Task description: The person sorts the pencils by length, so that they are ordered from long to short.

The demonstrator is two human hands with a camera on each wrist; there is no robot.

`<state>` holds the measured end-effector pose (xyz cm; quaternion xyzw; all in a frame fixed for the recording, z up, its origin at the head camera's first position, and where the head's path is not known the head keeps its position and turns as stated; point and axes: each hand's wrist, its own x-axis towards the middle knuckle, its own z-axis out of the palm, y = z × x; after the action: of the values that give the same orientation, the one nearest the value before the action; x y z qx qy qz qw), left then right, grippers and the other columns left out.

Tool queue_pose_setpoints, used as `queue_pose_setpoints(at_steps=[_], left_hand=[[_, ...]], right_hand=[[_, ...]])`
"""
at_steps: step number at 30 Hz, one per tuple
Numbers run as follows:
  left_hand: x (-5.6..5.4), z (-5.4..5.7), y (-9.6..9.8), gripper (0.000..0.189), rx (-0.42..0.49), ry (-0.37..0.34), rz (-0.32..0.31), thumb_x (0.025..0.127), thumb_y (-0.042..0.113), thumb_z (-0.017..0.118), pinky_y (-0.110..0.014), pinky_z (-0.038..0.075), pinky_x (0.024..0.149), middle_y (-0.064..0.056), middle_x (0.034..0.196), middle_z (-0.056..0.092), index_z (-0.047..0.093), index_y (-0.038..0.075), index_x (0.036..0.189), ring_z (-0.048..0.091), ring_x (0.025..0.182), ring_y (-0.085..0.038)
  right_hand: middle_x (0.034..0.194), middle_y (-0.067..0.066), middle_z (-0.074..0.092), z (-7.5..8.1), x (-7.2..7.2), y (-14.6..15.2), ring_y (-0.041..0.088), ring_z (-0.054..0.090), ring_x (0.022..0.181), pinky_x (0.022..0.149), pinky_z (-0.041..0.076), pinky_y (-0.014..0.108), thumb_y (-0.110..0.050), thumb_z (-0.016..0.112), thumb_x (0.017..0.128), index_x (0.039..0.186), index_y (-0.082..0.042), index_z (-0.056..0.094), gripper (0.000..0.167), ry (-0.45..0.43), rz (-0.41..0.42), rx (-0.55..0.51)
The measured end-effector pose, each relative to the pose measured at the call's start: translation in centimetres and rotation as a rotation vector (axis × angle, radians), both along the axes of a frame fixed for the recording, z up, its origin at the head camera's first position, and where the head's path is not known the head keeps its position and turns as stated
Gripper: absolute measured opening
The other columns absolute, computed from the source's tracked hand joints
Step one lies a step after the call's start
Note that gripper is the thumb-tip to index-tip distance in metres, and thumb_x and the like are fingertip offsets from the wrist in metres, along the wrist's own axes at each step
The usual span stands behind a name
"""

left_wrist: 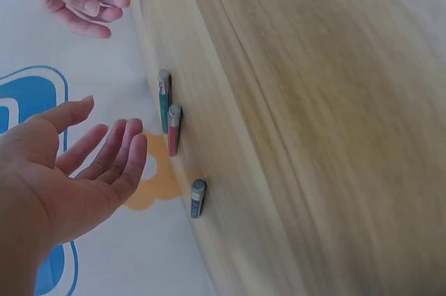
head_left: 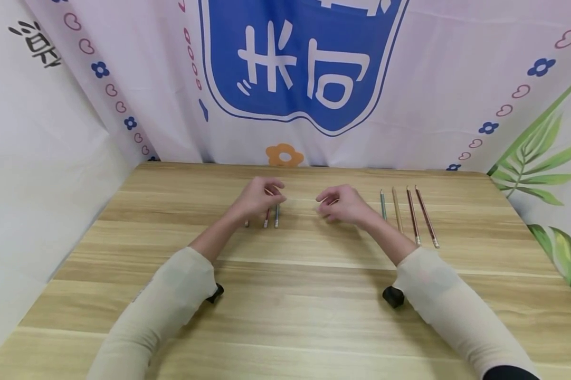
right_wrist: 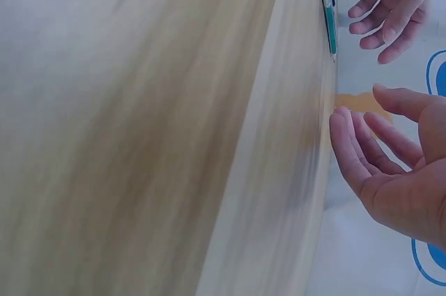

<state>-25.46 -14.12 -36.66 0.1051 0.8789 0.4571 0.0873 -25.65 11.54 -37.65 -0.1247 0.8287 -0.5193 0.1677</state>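
Note:
In the head view my left hand hovers over three pencils, its fingers relaxed and holding nothing. It hides most of their length. The eraser ends of a blue-green pencil, a red pencil and a darker pencil show below it. To the right, my right hand is above the table, facing the left one, with loosely bent fingers and nothing in them. In the left wrist view the left hand is palm up beside the pencils. The right wrist view shows the right hand with fingers apart.
Several pencils lie side by side to the right of my right hand: a green pencil, a tan pencil and dark red ones. The wooden table ends at a printed cloth hanging behind it.

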Motion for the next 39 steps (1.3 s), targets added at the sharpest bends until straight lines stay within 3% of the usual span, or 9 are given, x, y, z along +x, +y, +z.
queue_pose_setpoints(at_steps=[11, 15, 20, 24, 33, 39], left_hand=[[0.0, 0.0, -1.5, 0.040, 0.015, -0.002, 0.027, 0.098, 0.011, 0.070, -0.033, 0.059, 0.080, -0.021, 0.113, 0.069, 0.062, -0.006, 0.134, 0.067, 0.101, -0.033], [0.0, 0.0, -1.9, 0.042, 0.017, 0.005, 0.031, 0.098, 0.009, 0.071, -0.038, 0.061, 0.084, -0.023, 0.113, 0.069, 0.061, -0.009, 0.134, 0.068, 0.100, -0.033], [0.0, -0.1, -2.8, 0.043, 0.043, -0.017, 0.040, 0.099, 0.007, 0.068, -0.049, 0.061, 0.091, -0.027, 0.118, 0.067, 0.057, -0.011, 0.137, 0.067, 0.104, -0.040], [-0.1, -0.2, -3.4, 0.044, 0.046, -0.024, 0.039, 0.100, 0.008, 0.067, -0.049, 0.061, 0.092, -0.029, 0.121, 0.065, 0.055, -0.012, 0.138, 0.067, 0.105, -0.043], [0.0, 0.1, -4.7, 0.043, 0.056, -0.037, 0.097, 0.101, 0.010, 0.066, -0.049, 0.060, 0.093, -0.026, 0.120, 0.067, 0.057, -0.009, 0.138, 0.068, 0.105, -0.042], [-0.1, 0.1, -5.5, 0.043, 0.064, -0.038, 0.113, 0.101, 0.010, 0.067, -0.045, 0.061, 0.092, -0.027, 0.117, 0.068, 0.057, -0.010, 0.137, 0.068, 0.104, -0.041]], right_hand=[[0.102, 0.018, 0.069, 0.3, 0.1, -2.0, 0.028, 0.072, 0.091, 0.082, 0.065, 0.037, 0.003, 0.067, 0.095, 0.128, 0.014, 0.062, 0.035, -0.043, -0.005, -0.050], [0.105, 0.018, 0.069, 0.3, 0.1, -2.9, 0.030, 0.072, 0.093, 0.084, 0.064, 0.038, 0.002, 0.068, 0.095, 0.129, 0.014, 0.062, 0.037, -0.044, -0.006, -0.066], [0.107, 0.021, 0.070, 0.1, -0.1, -4.2, 0.034, 0.073, 0.096, 0.084, 0.064, 0.039, 0.001, 0.070, 0.095, 0.130, 0.013, 0.062, 0.038, -0.036, -0.001, -0.081], [0.107, 0.023, 0.071, -0.1, -0.3, -5.3, 0.036, 0.073, 0.097, 0.083, 0.065, 0.039, 0.002, 0.069, 0.094, 0.129, 0.013, 0.062, 0.037, -0.034, -0.003, -0.096], [0.105, 0.021, 0.073, -0.1, -0.8, -7.8, 0.033, 0.074, 0.089, 0.077, 0.065, 0.036, 0.001, 0.070, 0.094, 0.124, 0.009, 0.066, 0.032, 0.002, -0.032, -0.058], [0.103, 0.025, 0.073, -0.4, -1.3, -9.1, 0.033, 0.073, 0.083, 0.075, 0.065, 0.036, 0.006, 0.070, 0.092, 0.122, 0.012, 0.065, 0.031, -0.007, -0.032, -0.081]])
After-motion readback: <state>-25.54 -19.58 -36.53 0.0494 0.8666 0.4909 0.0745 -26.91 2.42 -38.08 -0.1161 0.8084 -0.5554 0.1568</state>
